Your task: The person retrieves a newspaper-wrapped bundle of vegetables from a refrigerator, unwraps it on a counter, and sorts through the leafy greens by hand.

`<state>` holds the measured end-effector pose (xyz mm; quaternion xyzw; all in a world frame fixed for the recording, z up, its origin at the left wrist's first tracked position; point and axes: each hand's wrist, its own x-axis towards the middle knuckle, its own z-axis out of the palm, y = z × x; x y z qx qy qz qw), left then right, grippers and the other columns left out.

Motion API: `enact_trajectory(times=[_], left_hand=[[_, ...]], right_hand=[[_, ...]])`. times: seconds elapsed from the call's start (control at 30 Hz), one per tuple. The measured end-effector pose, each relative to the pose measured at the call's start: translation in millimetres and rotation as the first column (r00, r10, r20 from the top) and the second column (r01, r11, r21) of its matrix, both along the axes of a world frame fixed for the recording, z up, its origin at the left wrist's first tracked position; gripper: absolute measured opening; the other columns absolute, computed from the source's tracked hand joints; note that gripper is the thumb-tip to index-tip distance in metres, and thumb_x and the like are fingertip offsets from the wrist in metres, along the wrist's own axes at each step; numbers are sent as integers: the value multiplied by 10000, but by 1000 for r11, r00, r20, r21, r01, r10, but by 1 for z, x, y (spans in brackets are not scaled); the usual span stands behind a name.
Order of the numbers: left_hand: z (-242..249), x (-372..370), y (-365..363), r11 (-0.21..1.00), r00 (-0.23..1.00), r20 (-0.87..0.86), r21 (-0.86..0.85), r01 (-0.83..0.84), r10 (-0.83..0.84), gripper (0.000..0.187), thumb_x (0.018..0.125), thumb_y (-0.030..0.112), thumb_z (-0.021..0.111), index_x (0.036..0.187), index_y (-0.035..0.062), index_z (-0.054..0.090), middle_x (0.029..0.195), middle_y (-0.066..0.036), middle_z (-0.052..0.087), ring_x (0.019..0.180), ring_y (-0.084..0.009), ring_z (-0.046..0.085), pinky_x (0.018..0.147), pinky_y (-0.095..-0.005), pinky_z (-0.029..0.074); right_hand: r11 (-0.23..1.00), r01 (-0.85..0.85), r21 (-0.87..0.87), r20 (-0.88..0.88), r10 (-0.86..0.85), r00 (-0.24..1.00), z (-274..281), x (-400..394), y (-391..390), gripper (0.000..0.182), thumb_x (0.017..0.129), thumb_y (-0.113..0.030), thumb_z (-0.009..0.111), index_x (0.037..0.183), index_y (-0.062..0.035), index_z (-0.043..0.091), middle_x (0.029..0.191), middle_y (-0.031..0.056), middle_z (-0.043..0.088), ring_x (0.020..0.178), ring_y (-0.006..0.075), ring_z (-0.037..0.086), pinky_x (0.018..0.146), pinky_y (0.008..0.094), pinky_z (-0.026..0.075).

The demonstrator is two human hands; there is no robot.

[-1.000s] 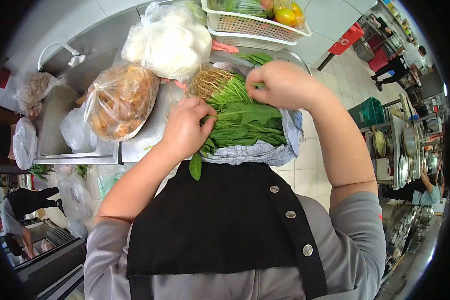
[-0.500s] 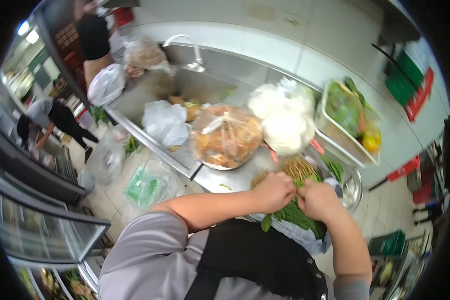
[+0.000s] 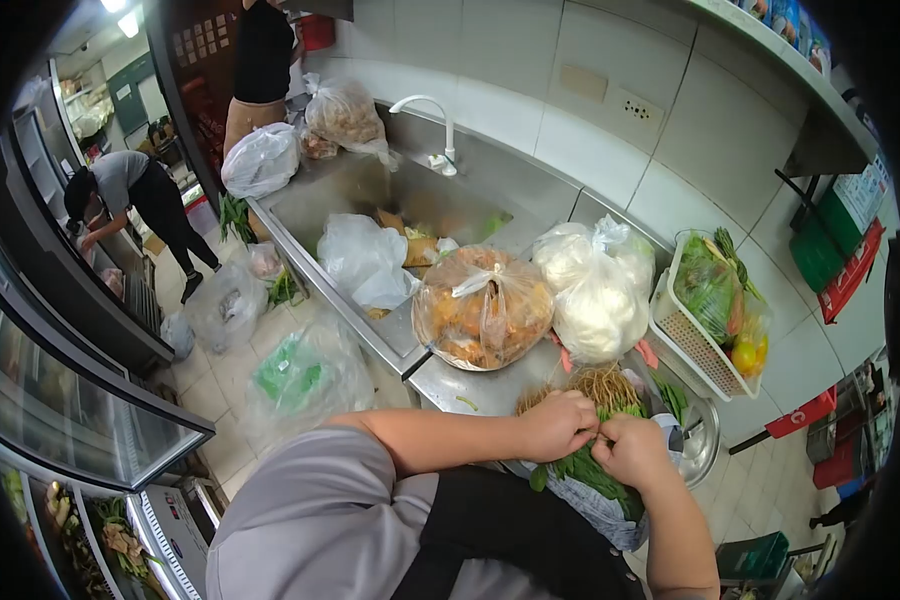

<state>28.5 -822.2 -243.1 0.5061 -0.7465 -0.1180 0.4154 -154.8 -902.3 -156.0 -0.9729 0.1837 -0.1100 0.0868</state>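
Note:
Leafy greens with brown roots (image 3: 605, 390) lie at the counter's front edge, partly on grey-blue wrapping (image 3: 580, 497). Over the bunch, my left hand (image 3: 558, 425) has its fingers closed. Close beside it, nearly touching, my right hand (image 3: 632, 448) is pinched too. What the fingertips grip is too small to make out. Behind the hands sit a tied bag of orange-brown food (image 3: 482, 310) and white plastic bags (image 3: 598, 295). A metal bowl (image 3: 705, 440) stands right of the greens.
The sink (image 3: 310, 235) with a white faucet (image 3: 448, 130) holds plastic bags. A vegetable basket (image 3: 685, 345) stands at the right. Bags lie on the floor at left, near an open glass door (image 3: 80, 390). One person (image 3: 150, 195) bends at a fridge; another (image 3: 262, 70) stands behind the sink.
The view has tilted upward, so the counter sits lower and more wall shows. Both hands remain close together over the greens, with their fingers still closed.

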Motion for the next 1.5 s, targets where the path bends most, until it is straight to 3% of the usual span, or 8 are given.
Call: enact_trajectory(times=[0.23,0.47,0.63,0.7,0.8,0.9,1.2,1.5], left_hand=[[3,-1,5,1000,999,39,19,20,-20,114,887,167,720,983,109,704,998,-62,659,1055,-305,618,893,-457,474],[-4,0,1,998,999,31,-56,-6,8,96,821,136,746,911,113,722,899,-75,674,929,-323,654,797,-457,507],[18,0,7,999,998,52,-34,27,-25,86,844,45,733,929,51,721,943,-137,715,933,-366,668,845,-464,521],[20,2,11,999,998,68,30,17,-19,101,842,55,740,939,74,723,955,-119,707,967,-362,649,853,-472,507],[23,2,12,996,997,80,93,11,-19,124,859,66,738,981,73,717,1028,-124,703,1002,-356,634,882,-458,495],[26,0,15,993,995,95,121,-9,-3,118,861,61,737,977,69,717,1026,-122,706,1000,-358,634,887,-456,498],[35,-3,16,987,993,115,160,-13,-6,121,856,49,744,971,45,707,1008,-129,704,999,-363,634,887,-457,503],[27,2,7,997,995,99,72,25,-32,124,856,64,728,976,65,696,968,-132,702,963,-370,653,845,-466,507]], right_hand=[[914,148,378,215,-243,946,-19,-7,-9,103,831,-130,708,769,-51,681,748,160,645,747,334,681,674,449,529],[557,22,830,348,-549,760,40,-55,-75,321,1091,-302,480,842,-107,533,689,-4,507,635,112,491,599,285,403],[342,-113,933,356,-827,435,70,-100,-107,233,1091,-270,498,986,-90,602,722,4,537,559,164,553,575,345,541],[356,107,929,239,-792,561,45,-132,-141,235,1067,-281,528,1076,-76,642,805,47,631,699,211,659,678,408,580],[657,626,420,169,-734,658,3,-140,-163,299,1021,-344,593,1157,-85,659,951,133,725,891,288,720,817,446,578],[646,730,223,-61,-738,672,-14,-126,-157,349,987,-388,621,1166,-94,677,1108,190,734,1064,336,699,946,462,543],[845,506,171,18,-516,856,-62,-59,-216,446,950,-425,653,1261,-107,681,1156,186,728,1118,363,683,961,461,539],[846,457,274,15,-479,878,25,-101,-143,335,994,-267,656,1226,-35,717,1093,173,761,992,296,728,890,400,566]])
